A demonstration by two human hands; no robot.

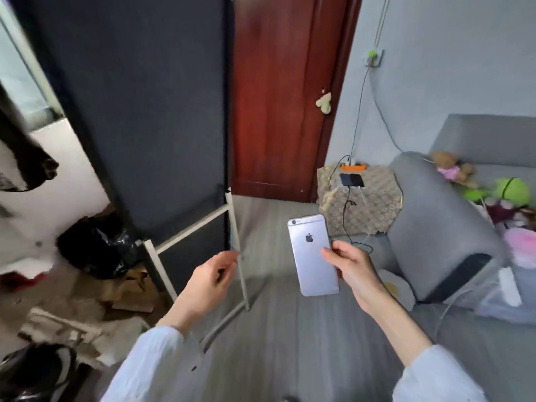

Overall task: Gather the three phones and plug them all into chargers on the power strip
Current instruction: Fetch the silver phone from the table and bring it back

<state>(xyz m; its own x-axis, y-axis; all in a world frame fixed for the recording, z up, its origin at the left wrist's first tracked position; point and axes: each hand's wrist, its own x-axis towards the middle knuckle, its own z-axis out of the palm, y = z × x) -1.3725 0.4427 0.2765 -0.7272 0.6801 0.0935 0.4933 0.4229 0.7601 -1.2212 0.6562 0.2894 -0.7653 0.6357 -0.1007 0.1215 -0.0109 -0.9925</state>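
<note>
- While the right hand (352,271) carries it, the silver-grey flat smartphone with a logo on its back (313,253) stands upright, back to the camera, pinched along its right edge between thumb and curled fingers.
- Left hand (213,281) grips nothing; fingers loosely curled, relaxed, out to the left of the right-hand grip, near a thin white metal rack leg (239,253).
- Ahead of the right-hand grip and a little to its right: a low surface draped in a beige patterned cloth (374,207), pushed against the wall beside the grey fabric sofa arm (435,227).
- On that cloth, two dark flat phones (351,180) lie side by side, touching or nearly so; cables run off their near edges, so they look plugged in, though too small to confirm.
- Just beyond them sits the orange power strip (352,168), with a cord climbing to a wall socket (373,58).
- Step in hand, judged: bringing the third phone to the charging spot; two of three seem done.
- Next move calls for reaching the draped surface, finding a free cable end, and lining its plug with the port on the phone's bottom edge; the free left hand probably takes the cable.
- Loose cables (352,216) hang down the cloth's front; which is spare, cannot tell.
</note>
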